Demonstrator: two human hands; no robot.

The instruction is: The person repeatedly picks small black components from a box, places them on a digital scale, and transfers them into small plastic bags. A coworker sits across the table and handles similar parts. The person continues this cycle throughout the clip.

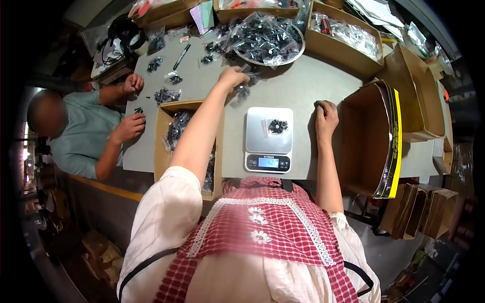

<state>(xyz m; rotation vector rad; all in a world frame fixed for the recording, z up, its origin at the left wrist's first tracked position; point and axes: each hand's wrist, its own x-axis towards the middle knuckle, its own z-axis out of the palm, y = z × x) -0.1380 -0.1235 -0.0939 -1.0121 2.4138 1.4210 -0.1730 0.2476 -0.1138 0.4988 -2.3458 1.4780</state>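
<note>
At the far middle of the table, my left hand [232, 79] is closed on a small clear plastic bag [244, 90] of black parts, blurred by motion. This bag is just in front of a round metal tray [301, 54] heaped with similar bags. My right hand [327, 116] rests on the table with its fingers curled in; nothing shows in it. Between my arms stands a white digital scale [269, 146] with a lit display. On its plate lies another small bag of black parts [277, 126].
An open cardboard box [218, 151] with bagged parts sits under my left forearm. A large open carton [366, 136] stands to the right of my right hand. A box of clear bags [348, 43] is at the back right. At left, a co-worker [86, 126] handles small black pieces.
</note>
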